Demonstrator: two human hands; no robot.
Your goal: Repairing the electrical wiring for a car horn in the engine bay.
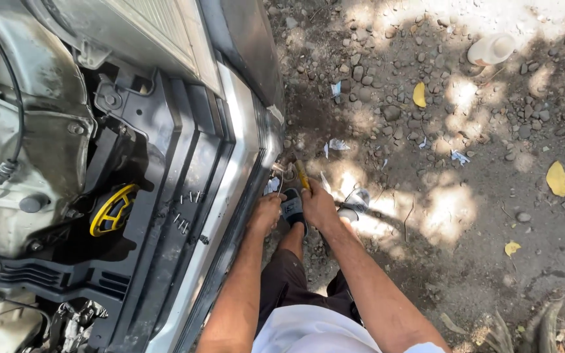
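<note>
right hand (318, 206) gripping screwdriver (303, 175), bumper edge (256, 153)

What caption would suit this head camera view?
Both hands work low at a car's front bumper; right hand grips a yellow-handled tool, left hand beside it.

- Two bare arms, no sleeves down to the wrists, coming up from 6 o'clock.
- Left hand (266, 212) bare, no glove, no ring, no watch.
- Right hand (318, 206) bare too, no glove.
- White shirt (308, 330) at 6 o'clock, plain, with a short sleeve edge by the right arm.
- Dark brown trousers (286, 284) just above the shirt, a bit creased.
- Dark shoe (292, 208) with a grey patch on top, between the hands.
- Second shoe (356, 202) at 3 o'clock of the right hand, grey and white.
</note>
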